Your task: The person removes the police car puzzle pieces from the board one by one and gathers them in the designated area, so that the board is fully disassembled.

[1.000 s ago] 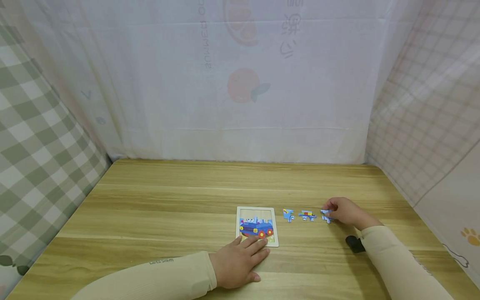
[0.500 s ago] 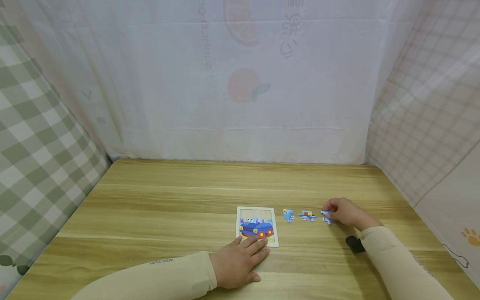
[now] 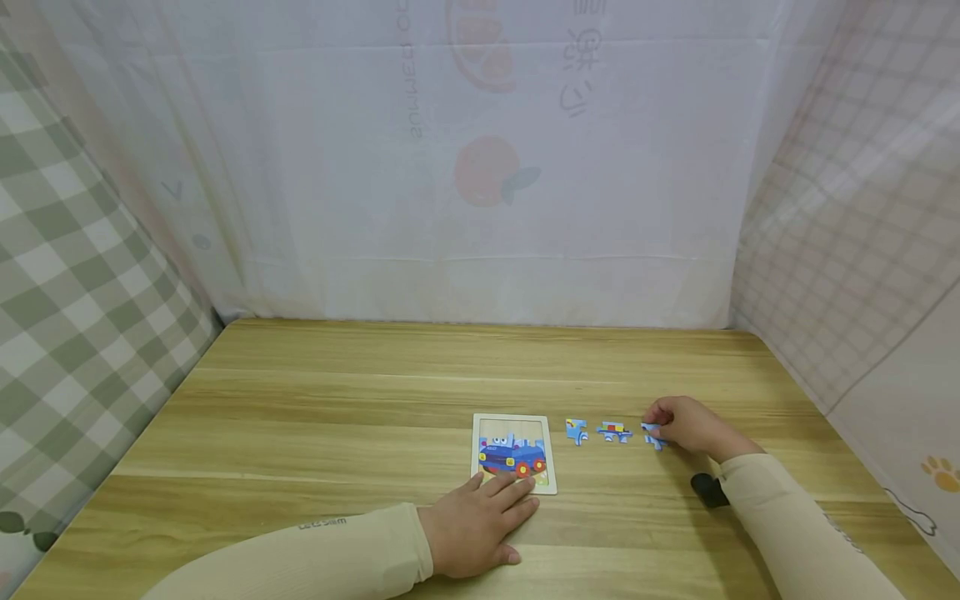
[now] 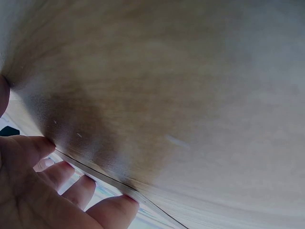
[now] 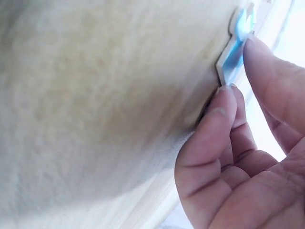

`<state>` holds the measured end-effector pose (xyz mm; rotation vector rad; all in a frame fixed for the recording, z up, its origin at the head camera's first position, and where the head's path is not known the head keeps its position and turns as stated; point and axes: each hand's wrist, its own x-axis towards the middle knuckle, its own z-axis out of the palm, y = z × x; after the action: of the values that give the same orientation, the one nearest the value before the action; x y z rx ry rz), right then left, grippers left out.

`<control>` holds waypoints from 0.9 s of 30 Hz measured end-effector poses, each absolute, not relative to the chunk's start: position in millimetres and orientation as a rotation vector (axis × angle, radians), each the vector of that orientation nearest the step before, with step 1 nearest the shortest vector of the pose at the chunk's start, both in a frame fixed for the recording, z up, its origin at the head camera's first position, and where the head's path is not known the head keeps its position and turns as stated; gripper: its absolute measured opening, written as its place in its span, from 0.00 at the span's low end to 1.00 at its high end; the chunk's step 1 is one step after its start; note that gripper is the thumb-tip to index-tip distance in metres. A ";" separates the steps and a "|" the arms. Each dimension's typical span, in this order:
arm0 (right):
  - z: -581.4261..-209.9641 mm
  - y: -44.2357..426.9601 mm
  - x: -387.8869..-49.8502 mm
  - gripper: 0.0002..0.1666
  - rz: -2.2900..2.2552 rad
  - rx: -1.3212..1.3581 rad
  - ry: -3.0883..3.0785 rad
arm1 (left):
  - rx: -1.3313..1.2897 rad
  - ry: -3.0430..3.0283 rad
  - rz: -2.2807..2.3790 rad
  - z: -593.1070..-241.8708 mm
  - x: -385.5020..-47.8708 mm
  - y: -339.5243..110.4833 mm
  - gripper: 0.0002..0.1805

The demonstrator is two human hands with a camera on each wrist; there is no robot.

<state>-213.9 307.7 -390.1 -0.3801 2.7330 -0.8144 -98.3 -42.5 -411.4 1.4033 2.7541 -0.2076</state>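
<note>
A square wooden jigsaw tray [image 3: 552, 458] with a pale rim holds the lower part of a blue truck picture; its upper part shows bare wood. My left hand [image 3: 476, 525] lies with fingers spread over the tray's near edge, and the left wrist view shows its fingertips on the rim. At the right, my right hand [image 3: 690, 425] pinches a light-blue puzzle piece [image 3: 652, 433] at the table surface. In the right wrist view the thumb is on the face of that piece [image 5: 234, 55], with the forefinger at its edge.
Between tray and right hand lie two loose pieces: a blue one with a yellow corner [image 3: 576, 430] and one with red and yellow blocks [image 3: 615, 431]. A black object [image 3: 708, 490] is by the right sleeve. White cloth [image 3: 480, 283] hangs behind the wooden table [image 3: 337, 400].
The puzzle piece under my right fingers has shifted and turned slightly, with small finger movements. My left hand, the tray and the other loose pieces stay in place.
</note>
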 end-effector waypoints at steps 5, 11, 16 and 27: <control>-390.0 306.7 -212.9 0.05 -0.834 -0.388 2.733 | 1.397 2.750 -0.202 -411.9 -98.1 -42.7 0.34; -389.3 306.0 -212.5 0.06 -0.830 -0.362 2.733 | 1.396 2.750 -0.217 -413.7 -98.2 -42.9 0.34; -386.2 303.6 -209.7 0.09 -0.807 -0.360 2.779 | 1.405 2.761 -0.227 -414.4 -97.9 -42.9 0.34; -374.6 268.4 -202.5 0.16 -0.927 -0.374 2.792 | 1.407 2.758 -0.215 -413.2 -98.7 -42.9 0.34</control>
<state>-202.5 268.4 -374.6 -0.3735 2.7918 -0.9272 -98.7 -42.9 -413.2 1.4075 2.7583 -0.2147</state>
